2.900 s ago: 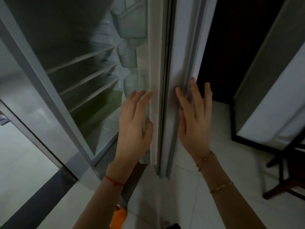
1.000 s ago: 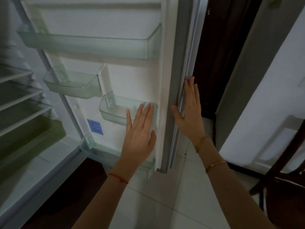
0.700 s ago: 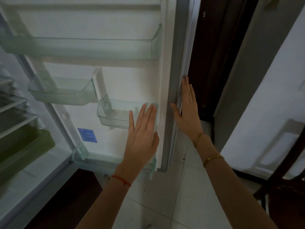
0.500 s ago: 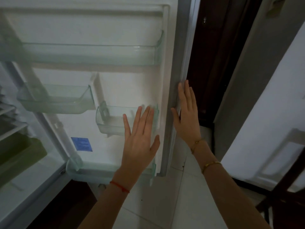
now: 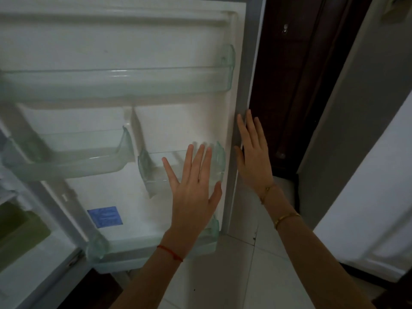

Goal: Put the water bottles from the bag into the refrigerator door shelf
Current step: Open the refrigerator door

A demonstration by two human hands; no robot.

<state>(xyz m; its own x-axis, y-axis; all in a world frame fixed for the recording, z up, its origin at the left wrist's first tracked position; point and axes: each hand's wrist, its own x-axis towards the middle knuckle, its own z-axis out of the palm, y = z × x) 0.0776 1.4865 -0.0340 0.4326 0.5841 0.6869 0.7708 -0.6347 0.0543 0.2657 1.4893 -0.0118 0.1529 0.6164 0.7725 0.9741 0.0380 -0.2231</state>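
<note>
The refrigerator door (image 5: 182, 121) stands wide open and its white inner side faces me. It carries clear green-tinted shelves: a long top shelf (image 5: 116, 85), a middle left shelf (image 5: 73, 161), a small middle right shelf (image 5: 153, 175) and a bottom shelf (image 5: 133, 244). All of them hold nothing. My left hand (image 5: 194, 188) is flat and open in front of the small right shelf. My right hand (image 5: 253, 157) lies open against the door's grey outer edge (image 5: 243, 134). No bag or water bottle is in view.
The fridge interior with a green drawer (image 5: 20, 228) is at the lower left. A dark wooden door (image 5: 287, 85) stands right of the fridge door, then a grey wall edge (image 5: 347, 108) and a white surface (image 5: 374, 197). Pale floor tiles (image 5: 234, 282) lie below.
The fridge door has swung further open to face me. Both hands stayed flat near its right edge and the view shifted slightly downward.
</note>
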